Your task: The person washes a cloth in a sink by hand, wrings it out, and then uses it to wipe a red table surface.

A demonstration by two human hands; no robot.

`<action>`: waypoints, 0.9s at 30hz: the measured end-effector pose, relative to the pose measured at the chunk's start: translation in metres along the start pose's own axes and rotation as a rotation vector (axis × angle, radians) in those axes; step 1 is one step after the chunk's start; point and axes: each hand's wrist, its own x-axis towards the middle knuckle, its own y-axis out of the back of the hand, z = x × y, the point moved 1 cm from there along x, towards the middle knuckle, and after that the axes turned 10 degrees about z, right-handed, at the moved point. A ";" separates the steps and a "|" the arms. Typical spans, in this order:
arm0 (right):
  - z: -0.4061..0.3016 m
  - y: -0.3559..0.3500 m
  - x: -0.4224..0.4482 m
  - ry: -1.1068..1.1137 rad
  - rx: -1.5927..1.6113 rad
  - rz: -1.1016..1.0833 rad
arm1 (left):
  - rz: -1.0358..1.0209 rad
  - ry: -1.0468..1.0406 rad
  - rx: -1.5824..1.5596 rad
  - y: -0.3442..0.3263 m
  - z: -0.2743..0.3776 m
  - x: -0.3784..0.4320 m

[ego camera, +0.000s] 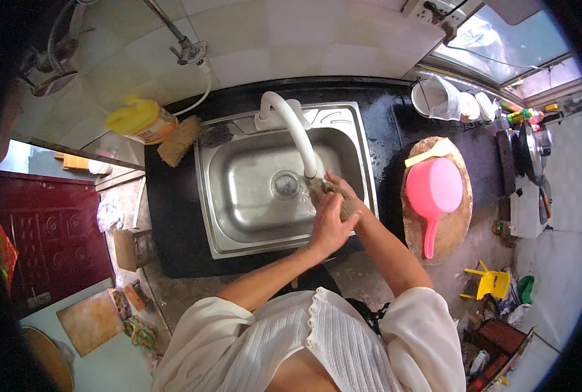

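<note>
Beneath the spout of the white faucet (295, 130), my left hand (331, 223) grips a brown fibrous scrubbing pad (349, 203). My right hand (346, 188) is behind the pad and touches it, its fingers partly hidden by the pad and the other hand. Both hands are over the right part of the stainless steel sink (247, 196). Water seems to run from the spout onto the pad. A second brown scrubbing pad (179, 141) lies at the sink's upper left, beside a yellow-lidded container (141, 120).
Right of the sink, a pink plastic dipper (434, 186) and a pale yellow scoop or spatula (428, 153) lie on a wooden chopping board (460, 215). White bowls (435, 98) stand in a rack behind. A yellow chair (492, 283) is on the floor at the right.
</note>
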 end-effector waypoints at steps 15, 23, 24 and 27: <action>0.011 -0.072 0.015 0.451 -0.313 0.323 | 0.309 0.523 -0.463 0.024 -0.112 0.058; 0.020 -0.024 0.049 0.531 -0.482 0.344 | 0.092 -0.018 0.273 0.036 -0.058 0.047; 0.018 -0.030 0.044 0.480 -0.386 0.417 | 0.130 0.112 0.207 0.034 -0.051 0.049; 0.017 -0.027 0.043 0.604 -0.601 0.527 | 0.154 0.297 0.100 0.031 -0.049 0.055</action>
